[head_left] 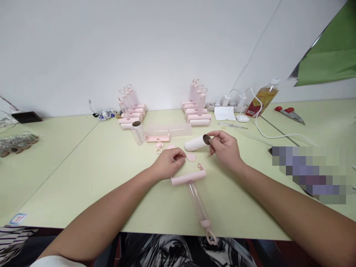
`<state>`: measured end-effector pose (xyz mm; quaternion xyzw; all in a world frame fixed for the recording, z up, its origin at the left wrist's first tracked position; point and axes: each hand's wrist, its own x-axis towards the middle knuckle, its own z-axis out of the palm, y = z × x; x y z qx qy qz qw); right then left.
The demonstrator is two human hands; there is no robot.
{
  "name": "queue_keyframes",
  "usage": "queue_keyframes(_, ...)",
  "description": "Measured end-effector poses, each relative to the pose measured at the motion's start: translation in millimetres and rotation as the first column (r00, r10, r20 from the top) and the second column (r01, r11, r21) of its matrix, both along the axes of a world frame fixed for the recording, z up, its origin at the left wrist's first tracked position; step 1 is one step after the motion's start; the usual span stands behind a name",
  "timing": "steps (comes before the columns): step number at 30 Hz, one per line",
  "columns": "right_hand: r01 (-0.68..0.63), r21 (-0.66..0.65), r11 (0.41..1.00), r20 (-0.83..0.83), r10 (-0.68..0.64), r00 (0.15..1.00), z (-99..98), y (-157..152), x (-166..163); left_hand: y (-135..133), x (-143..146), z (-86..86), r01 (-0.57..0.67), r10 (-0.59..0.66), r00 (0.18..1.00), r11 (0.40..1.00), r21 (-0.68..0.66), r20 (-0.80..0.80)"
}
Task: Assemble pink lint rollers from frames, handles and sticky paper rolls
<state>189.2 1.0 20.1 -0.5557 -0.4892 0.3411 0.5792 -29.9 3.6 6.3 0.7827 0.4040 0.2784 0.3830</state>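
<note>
My right hand pinches the open end of a white lint roll at its brown core; the roll lies tilted above the table. My left hand has its fingers curled together at the left edge of a round pink end cap; whether they hold anything is unclear. Just below lies a pink lint roller frame with a clear handle ending in a heart loop at the table edge. Behind my left hand are a small pink heart piece and an open pink holder.
Rows of pink lint rollers stand at the back. Another roll stands upright beside a clear tube. A clear cover, tweezers, white cable, bottle and red-handled pliers lie around.
</note>
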Motion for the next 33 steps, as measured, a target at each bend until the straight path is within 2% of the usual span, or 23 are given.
queue_keyframes(20, -0.115, 0.064, 0.991, 0.026, 0.113, 0.993, -5.7, -5.1, -3.4, -1.3, 0.3, 3.0, 0.013, -0.013, 1.000, 0.999, -0.032, -0.012)
queue_keyframes(25, -0.147, -0.015, 0.989, 0.071, 0.148, 0.986, -6.2, -5.5, -5.5, -1.0, 0.3, 2.8, 0.028, -0.028, 0.999, 0.999, -0.023, -0.026)
queue_keyframes(30, -0.311, -0.147, 0.939, 0.099, 0.326, 0.940, -9.4, -6.8, -9.8, -1.2, 0.9, 3.8, 0.034, -0.036, 0.998, 0.999, -0.034, -0.042)
queue_keyframes(33, -0.368, -0.181, 0.912, 0.111, 0.391, 0.914, -9.9, -7.5, -11.0, -2.0, 0.5, 4.9, 0.046, -0.048, 0.998, 0.998, -0.035, -0.041)
